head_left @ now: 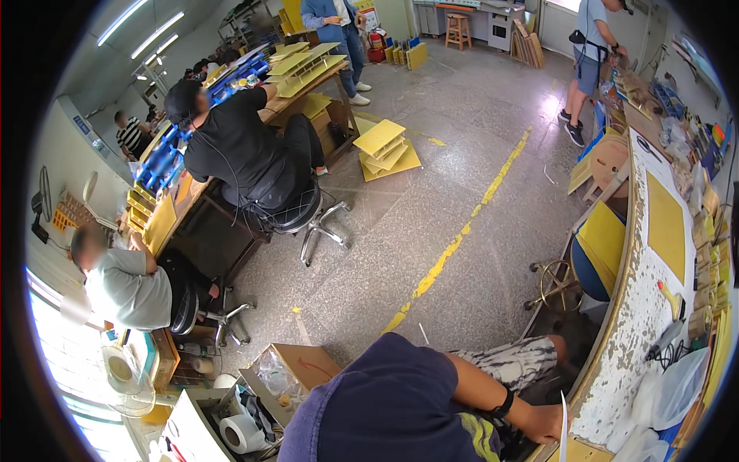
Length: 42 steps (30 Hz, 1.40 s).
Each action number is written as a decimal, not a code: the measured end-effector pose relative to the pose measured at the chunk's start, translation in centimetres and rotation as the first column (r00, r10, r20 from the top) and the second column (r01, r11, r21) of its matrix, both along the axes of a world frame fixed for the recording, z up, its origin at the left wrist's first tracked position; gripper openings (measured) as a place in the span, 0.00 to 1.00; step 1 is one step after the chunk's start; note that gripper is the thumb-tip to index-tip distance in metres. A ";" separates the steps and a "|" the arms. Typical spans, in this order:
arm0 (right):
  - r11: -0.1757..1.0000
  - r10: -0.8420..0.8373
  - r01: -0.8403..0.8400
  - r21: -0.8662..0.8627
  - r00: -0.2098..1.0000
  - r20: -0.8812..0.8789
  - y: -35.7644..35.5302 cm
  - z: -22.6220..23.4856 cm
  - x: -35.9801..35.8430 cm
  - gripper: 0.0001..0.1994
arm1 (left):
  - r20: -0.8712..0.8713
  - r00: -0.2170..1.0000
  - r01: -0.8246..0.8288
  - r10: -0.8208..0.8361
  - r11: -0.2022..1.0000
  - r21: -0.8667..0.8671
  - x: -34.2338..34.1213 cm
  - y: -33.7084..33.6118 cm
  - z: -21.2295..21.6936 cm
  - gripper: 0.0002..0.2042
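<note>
At the lower right, my left arm with a black wristband reaches to the worn, white-painted bench point(604, 393). My left hand point(542, 423) looks closed at the bench's near end, its fingers partly hidden by a thin white sheet point(563, 440) standing on edge against them. The sheet seems held there, though the grip itself is covered. My right hand is outside the picture. Farther along the bench lie a flat yellow board point(666, 223), a brush-like tool with a yellow handle and red tip point(671, 299), and a coiled black cable point(671, 354).
Clear plastic bags point(681, 389) lie along the bench's right side. A blue chair with a yellow board point(600, 242) stands beside it. Behind me are an open cardboard box point(308, 366) and a white roll point(242, 433). Several people sit or stand around the room; yellow boards point(385, 146) are stacked on the floor.
</note>
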State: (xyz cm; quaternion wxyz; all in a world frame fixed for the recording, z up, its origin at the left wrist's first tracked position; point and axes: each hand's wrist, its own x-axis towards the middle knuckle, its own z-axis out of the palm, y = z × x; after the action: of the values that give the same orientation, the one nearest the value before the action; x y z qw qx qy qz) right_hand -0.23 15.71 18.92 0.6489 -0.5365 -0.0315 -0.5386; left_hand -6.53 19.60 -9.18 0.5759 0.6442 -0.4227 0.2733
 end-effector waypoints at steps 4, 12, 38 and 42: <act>0.992 0.125 -0.126 0.031 0.991 0.047 3.2 0.2 1.2 0.22 | -0.028 0.998 -0.055 0.059 0.991 0.123 -0.1 0.3 1.1 0.02; 0.951 0.301 -0.308 0.030 0.943 0.139 7.6 1.1 2.6 0.21 | -0.078 0.997 0.021 -0.005 0.978 0.209 -0.8 1.8 2.2 0.02; 0.769 -0.640 0.631 -0.103 0.757 -0.135 -16.4 1.5 -26.7 0.17 | -0.475 0.792 0.587 -0.383 0.692 0.420 -0.4 -3.5 8.1 0.11; 0.620 -0.782 0.750 -0.233 0.613 -0.108 -16.5 -0.1 -26.2 0.17 | -0.305 0.876 0.480 -0.373 0.736 0.477 -0.8 -3.4 7.9 0.11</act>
State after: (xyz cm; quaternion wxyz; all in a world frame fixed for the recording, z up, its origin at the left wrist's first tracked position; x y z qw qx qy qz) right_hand -26.45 -0.76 18.84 0.3086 -0.6005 0.2219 -0.7035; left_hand -7.36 16.24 -1.26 0.4560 0.6875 -0.5621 -0.0591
